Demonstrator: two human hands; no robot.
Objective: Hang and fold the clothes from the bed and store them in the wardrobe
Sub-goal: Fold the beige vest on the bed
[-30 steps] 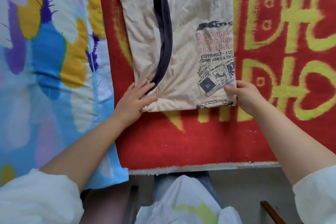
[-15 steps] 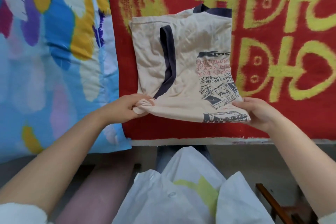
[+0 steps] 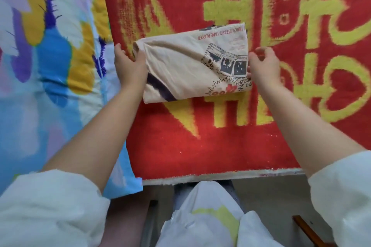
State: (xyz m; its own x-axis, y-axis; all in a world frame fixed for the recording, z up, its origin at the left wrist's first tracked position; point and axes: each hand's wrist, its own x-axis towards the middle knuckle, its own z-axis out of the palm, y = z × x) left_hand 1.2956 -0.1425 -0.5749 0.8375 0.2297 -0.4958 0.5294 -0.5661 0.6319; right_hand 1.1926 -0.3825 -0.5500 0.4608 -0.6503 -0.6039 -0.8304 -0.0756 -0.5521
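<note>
While lying on the red blanket [image 3: 200, 136], the folded shirt [image 3: 192, 68] is running lengthwise left to right, left hand [image 3: 130, 66] gripping its left end, right hand [image 3: 263, 66] touching its right end, fingers loosely spread.

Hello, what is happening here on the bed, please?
A person is folding a beige T-shirt on a red blanket. The shirt now lies as a compact folded packet. The left hand rests against its left edge; whether it has a grip there is unclear. The right hand is at the right edge, fingers loosely curled. It is not yet stored.
</note>
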